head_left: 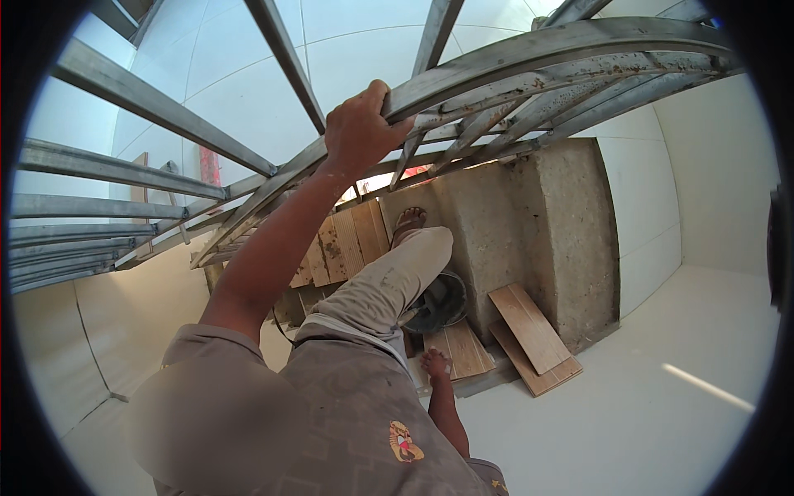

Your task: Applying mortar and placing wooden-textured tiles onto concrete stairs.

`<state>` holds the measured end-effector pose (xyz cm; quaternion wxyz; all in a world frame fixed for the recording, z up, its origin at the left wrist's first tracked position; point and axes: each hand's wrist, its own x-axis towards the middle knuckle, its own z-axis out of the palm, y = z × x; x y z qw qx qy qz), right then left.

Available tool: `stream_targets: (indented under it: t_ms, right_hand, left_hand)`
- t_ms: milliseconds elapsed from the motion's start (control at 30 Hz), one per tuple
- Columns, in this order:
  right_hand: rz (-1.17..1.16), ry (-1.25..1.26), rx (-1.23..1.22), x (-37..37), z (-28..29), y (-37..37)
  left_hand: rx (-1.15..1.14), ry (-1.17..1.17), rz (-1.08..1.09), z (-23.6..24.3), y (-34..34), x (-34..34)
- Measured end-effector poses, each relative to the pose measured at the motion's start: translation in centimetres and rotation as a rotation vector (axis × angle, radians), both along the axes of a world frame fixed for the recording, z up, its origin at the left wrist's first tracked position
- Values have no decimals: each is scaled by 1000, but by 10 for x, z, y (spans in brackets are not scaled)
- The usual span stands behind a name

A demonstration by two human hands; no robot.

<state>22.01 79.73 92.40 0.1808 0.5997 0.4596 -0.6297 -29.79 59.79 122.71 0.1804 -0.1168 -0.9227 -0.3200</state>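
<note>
My left hand [364, 124] is closed on the grey metal railing [496, 58], which has rust specks and bars branching off it. My right hand [436, 364] hangs low beside my body, fingers loosely bent and apart, over wood-look tiles [459, 345]; whether it touches them is unclear. A dark bucket [438, 306] sits just beyond it, partly hidden by my trouser leg [376, 289]. My bare foot [411, 218] is on the bare concrete stair [488, 215].
More wood-look planks [347, 236] cover part of the stairs at left. Two loose planks [529, 331] lie overlapping on the right steps. A white wall [695, 347] borders the stairs. Pale large tiles [215, 66] show beyond the railing bars.
</note>
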Motion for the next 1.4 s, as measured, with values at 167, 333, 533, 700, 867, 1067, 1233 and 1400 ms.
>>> stream_targets:
  t_ms: [167,333,533,700,867,1067,1233,1400]
  right_hand:
    - [43,1,-64,2,-1,-4]
    - [68,-57,6,-2,1,-4]
    - [40,-64,28,-13,9,3]
    - [48,-48,40,-16,12,3]
    - [35,-44,49,-3,6,8]
    - [-31,-50,29,8,5,9]
    - [-41,16,1,21,2,13]
    - [-41,-50,76,13,12,5]
  left_hand:
    - [0,-3,2,-2,0,-3]
    - [-8,-3,6,2,3,0]
    - [-5,-22,0,1,0,-1]
    - [-4,-35,2,1,-1,-1]
    - [6,-28,-9,3,1,0]
    - [-7,3,-12,0,-3,-1]
    - [-1,-27,-12,2,0,-1]
    - [-8,-42,-122,5,-8,-4]
